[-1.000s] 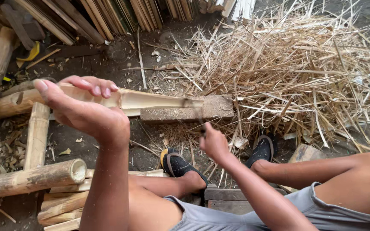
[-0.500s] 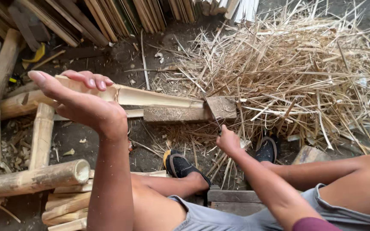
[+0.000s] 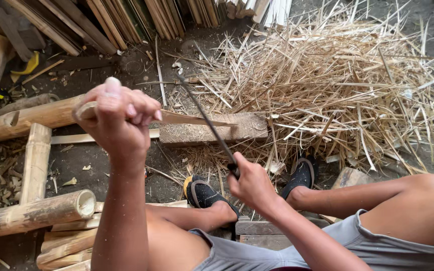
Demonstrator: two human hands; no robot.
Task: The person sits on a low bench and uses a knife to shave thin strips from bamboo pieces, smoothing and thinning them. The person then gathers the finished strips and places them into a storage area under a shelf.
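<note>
Your left hand [image 3: 119,118] clamps the pale split bamboo strip [image 3: 187,119] on the wooden block [image 3: 212,133], your right hand [image 3: 251,183] grips the dark long-bladed knife [image 3: 204,118] raised above it, shavings piled far right, poles left uncut.

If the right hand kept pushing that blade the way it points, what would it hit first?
Probably the bamboo strip held by the left hand, over the wooden block. The right hand aims the blade up-left across it; depth is unclear.

Pale, dry split bamboo strip [image 3: 192,119], matt and fibrous, above a rough, weathered wooden block [image 3: 212,133]. Dark, dull metal blade [image 3: 207,120]. Straw-coloured bamboo shavings [image 3: 337,85], splintery. Bamboo poles [image 3: 31,213], smooth-skinned but dusty. Grey cloth shorts [image 3: 357,246].
</note>
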